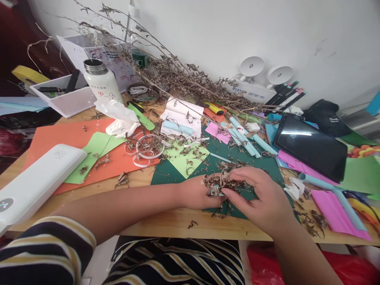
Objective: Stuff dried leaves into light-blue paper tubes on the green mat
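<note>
At the front left corner of the wooden tabletop lies a white device, beside orange paper. An open white bottle stands near the back left corner. By the middle of the front edge, the left hand holds a clump of dried leaves above dark green paper; its fingers are mostly covered, so how tightly they close cannot be told. The right hand pinches the clump between thumb and curved fingers. A tablet lies toward the right edge, pink paper at the front right corner.
</note>
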The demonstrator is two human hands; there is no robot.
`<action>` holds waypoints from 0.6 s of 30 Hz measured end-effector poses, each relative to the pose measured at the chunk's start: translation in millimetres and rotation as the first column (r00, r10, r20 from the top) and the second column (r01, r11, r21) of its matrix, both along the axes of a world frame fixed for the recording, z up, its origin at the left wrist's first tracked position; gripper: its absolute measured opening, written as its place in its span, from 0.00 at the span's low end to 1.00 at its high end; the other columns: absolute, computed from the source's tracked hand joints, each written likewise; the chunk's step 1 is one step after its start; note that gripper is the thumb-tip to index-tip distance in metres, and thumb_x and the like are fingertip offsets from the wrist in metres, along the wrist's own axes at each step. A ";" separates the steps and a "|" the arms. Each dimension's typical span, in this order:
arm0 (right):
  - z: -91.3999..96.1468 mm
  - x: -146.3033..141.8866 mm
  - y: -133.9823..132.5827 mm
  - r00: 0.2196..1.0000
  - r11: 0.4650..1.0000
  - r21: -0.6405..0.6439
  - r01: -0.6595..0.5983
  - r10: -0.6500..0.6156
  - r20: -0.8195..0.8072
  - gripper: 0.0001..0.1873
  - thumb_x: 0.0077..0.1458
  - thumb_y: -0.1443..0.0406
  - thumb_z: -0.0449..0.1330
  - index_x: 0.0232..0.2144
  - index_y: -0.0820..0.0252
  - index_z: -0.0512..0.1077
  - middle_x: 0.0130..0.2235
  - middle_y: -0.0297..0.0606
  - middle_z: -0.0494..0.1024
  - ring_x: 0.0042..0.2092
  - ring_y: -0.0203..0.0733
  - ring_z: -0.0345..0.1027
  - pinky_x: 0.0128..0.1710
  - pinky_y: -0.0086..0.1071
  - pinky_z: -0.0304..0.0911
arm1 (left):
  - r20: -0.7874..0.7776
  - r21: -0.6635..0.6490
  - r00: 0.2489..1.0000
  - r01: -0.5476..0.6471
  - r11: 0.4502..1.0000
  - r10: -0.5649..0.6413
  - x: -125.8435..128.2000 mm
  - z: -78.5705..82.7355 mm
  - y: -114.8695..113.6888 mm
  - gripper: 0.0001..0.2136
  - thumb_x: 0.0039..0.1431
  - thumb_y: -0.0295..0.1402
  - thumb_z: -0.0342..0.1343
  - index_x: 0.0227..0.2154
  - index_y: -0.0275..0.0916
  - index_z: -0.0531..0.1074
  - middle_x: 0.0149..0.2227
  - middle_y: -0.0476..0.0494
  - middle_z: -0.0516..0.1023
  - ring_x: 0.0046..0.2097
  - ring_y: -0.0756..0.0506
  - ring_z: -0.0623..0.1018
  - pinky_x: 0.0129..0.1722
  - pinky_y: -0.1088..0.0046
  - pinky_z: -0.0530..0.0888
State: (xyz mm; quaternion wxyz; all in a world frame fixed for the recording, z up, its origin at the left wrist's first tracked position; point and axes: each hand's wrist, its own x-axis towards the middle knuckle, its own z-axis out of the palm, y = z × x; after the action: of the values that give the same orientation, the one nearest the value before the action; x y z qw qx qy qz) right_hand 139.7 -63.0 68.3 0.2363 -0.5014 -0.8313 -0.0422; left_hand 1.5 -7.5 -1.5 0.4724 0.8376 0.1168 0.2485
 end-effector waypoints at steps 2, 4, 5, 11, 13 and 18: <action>1.5 0.5 0.7 0.999 0.999 0.006 -0.042 0.042 0.026 0.10 0.48 0.67 0.55 0.36 0.58 0.63 0.32 0.37 0.73 0.34 0.40 0.66 0.33 0.35 0.62 | -0.028 0.013 1.000 -0.006 1.000 0.006 0.0 -1.2 -0.3 0.10 0.47 0.26 0.47 0.36 0.36 0.64 0.37 0.44 0.71 0.40 0.47 0.70 0.44 0.73 0.67; 2.9 1.3 1.1 0.996 0.996 -0.005 -0.087 0.087 0.032 0.10 0.48 0.68 0.55 0.36 0.58 0.64 0.33 0.38 0.74 0.35 0.40 0.66 0.35 0.37 0.61 | -0.073 0.029 0.997 -0.025 0.999 0.027 0.2 -3.8 -0.6 0.07 0.47 0.27 0.48 0.32 0.35 0.64 0.32 0.45 0.71 0.35 0.48 0.71 0.39 0.75 0.68; 3.4 2.0 1.1 0.995 0.995 -0.010 -0.098 0.099 0.029 0.10 0.47 0.69 0.55 0.36 0.58 0.65 0.34 0.38 0.73 0.35 0.40 0.66 0.36 0.37 0.61 | -0.089 0.034 0.995 -0.039 0.999 0.042 0.3 -5.6 -0.6 0.08 0.47 0.28 0.48 0.33 0.35 0.64 0.32 0.46 0.71 0.34 0.49 0.70 0.38 0.75 0.68; 2.3 8.3 0.0 0.981 0.982 0.007 -0.190 0.189 0.047 0.12 0.45 0.71 0.56 0.35 0.58 0.65 0.37 0.40 0.71 0.39 0.40 0.63 0.39 0.39 0.60 | -0.025 0.090 1.000 -0.003 0.996 0.005 2.9 -15.7 0.6 0.10 0.48 0.30 0.49 0.35 0.36 0.63 0.39 0.43 0.68 0.38 0.48 0.69 0.43 0.73 0.66; 0.7 10.9 -0.4 0.976 0.978 0.033 -0.205 0.202 0.077 0.12 0.45 0.71 0.57 0.35 0.57 0.66 0.38 0.40 0.70 0.40 0.41 0.62 0.40 0.40 0.61 | -0.021 0.091 1.000 0.008 0.996 -0.006 3.6 -15.4 1.0 0.07 0.48 0.29 0.49 0.32 0.36 0.63 0.38 0.43 0.68 0.39 0.48 0.69 0.44 0.73 0.66; 1.2 13.4 -2.0 0.969 0.975 0.028 -0.221 0.217 0.116 0.10 0.45 0.71 0.56 0.32 0.55 0.68 0.41 0.37 0.71 0.42 0.43 0.61 0.40 0.41 0.60 | -0.020 -0.027 0.999 0.035 0.999 -0.035 3.2 -8.9 0.3 0.05 0.47 0.25 0.49 0.29 0.36 0.63 0.31 0.48 0.69 0.35 0.50 0.70 0.39 0.76 0.68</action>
State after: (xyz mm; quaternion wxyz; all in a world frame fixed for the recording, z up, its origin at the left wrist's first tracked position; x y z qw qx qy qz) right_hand 153.1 -65.0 69.5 0.2024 -0.3984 -0.8925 -0.0610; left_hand 4.7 -7.2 -10.4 0.4866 0.8356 0.1104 0.2299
